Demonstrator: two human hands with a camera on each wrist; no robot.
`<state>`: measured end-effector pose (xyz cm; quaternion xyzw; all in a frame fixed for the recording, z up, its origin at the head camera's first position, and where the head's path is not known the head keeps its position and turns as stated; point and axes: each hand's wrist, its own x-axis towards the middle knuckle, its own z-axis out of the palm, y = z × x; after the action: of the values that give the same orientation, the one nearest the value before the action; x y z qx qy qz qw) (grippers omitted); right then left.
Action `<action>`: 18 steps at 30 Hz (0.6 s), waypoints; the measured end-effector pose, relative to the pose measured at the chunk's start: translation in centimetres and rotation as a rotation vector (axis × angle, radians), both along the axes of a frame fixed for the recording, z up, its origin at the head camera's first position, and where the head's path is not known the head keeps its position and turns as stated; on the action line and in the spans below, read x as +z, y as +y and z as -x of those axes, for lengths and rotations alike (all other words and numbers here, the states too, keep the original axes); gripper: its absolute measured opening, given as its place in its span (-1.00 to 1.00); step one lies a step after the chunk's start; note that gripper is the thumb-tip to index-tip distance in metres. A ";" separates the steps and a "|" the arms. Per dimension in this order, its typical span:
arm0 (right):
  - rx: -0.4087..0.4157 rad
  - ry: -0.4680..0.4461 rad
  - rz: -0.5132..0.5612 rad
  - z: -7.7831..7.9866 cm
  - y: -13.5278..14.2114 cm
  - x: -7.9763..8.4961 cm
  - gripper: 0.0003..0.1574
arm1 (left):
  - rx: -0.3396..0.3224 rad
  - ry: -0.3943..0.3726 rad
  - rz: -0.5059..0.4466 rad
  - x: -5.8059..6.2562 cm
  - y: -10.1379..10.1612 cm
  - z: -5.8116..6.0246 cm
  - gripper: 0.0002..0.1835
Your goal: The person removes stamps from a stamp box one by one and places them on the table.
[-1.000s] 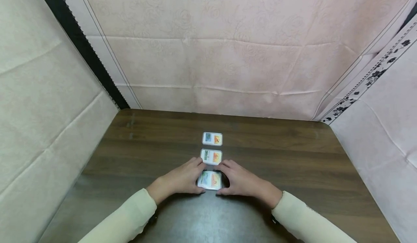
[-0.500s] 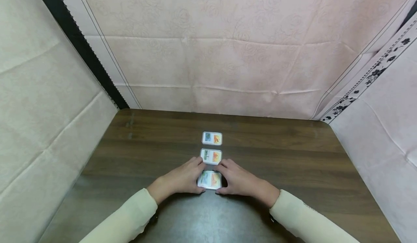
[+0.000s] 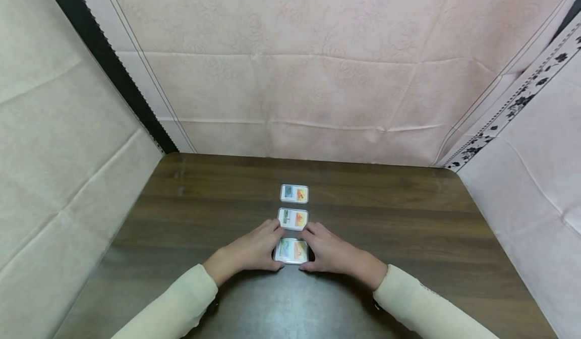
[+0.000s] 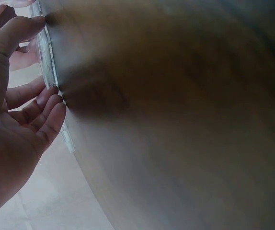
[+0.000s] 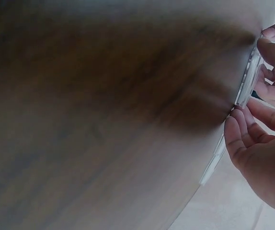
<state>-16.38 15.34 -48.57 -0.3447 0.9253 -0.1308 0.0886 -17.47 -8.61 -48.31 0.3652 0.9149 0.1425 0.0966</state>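
Observation:
Three flat clear plastic cases with blue-green and orange pictures stand in a column in the head view. My left hand (image 3: 254, 247) and right hand (image 3: 331, 250) hold the nearest case (image 3: 291, 250) from both sides, each thumb at its near corner and fingers at its far corner. Both wrist views show this case edge-on, low on the table: the left wrist view has the case's edge (image 4: 50, 60) between thumb and fingers, the right likewise (image 5: 249, 79). Just beyond my fingertips lies the middle case (image 3: 292, 219). The farthest case (image 3: 294, 193) lies apart.
The brown wooden table (image 3: 218, 187) reaches back to a pale patterned cloth (image 3: 290, 92). More cloth hangs on the left (image 3: 68, 177) and right (image 3: 535, 177) sides. Dark shadows fall on the table around my hands.
Both hands keep their hold on the nearest case, and all three cases stay in place. The head view has shifted very slightly.

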 end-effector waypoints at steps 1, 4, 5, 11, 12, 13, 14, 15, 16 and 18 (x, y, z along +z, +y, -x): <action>0.003 0.007 0.002 0.0 0.0 0.0 -0.11 | 0.001 0.003 0.001 -0.1 0.0 0.0 -0.20; 0.010 0.019 0.013 0.1 0.0 -0.1 -0.11 | 0.004 0.009 0.002 -0.1 0.0 0.1 -0.21; 0.012 0.023 0.018 0.1 0.0 -0.1 -0.11 | 0.004 0.010 0.002 -0.2 0.1 0.1 -0.22; 0.009 0.025 0.026 0.0 -0.1 0.0 -0.16 | 0.008 0.010 -0.002 -0.1 0.1 0.1 -0.24; 0.009 0.021 0.027 0.0 -0.1 0.0 -0.17 | 0.008 0.009 -0.002 -0.1 0.1 0.1 -0.24; 0.006 0.015 0.031 0.0 -0.1 0.1 -0.17 | 0.007 0.009 -0.003 -0.1 0.1 0.1 -0.24; 0.003 0.007 0.036 0.0 -0.1 0.1 -0.17 | 0.005 0.008 -0.004 -0.1 0.1 0.1 -0.23; 0.000 0.000 0.041 0.0 -0.1 0.1 -0.17 | 0.005 0.007 -0.004 -0.1 0.1 0.1 -0.23; -0.003 -0.007 0.046 0.0 -0.1 0.1 -0.17 | 0.004 0.004 -0.005 -0.1 0.1 0.1 -0.23; -0.009 -0.019 0.052 0.0 -0.1 0.0 -0.16 | 0.005 -0.002 -0.007 -0.1 0.1 0.2 -0.21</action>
<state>-16.41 15.20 -48.52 -0.3413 0.9223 -0.1586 0.0879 -17.62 -8.52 -48.39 0.3633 0.9151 0.1465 0.0959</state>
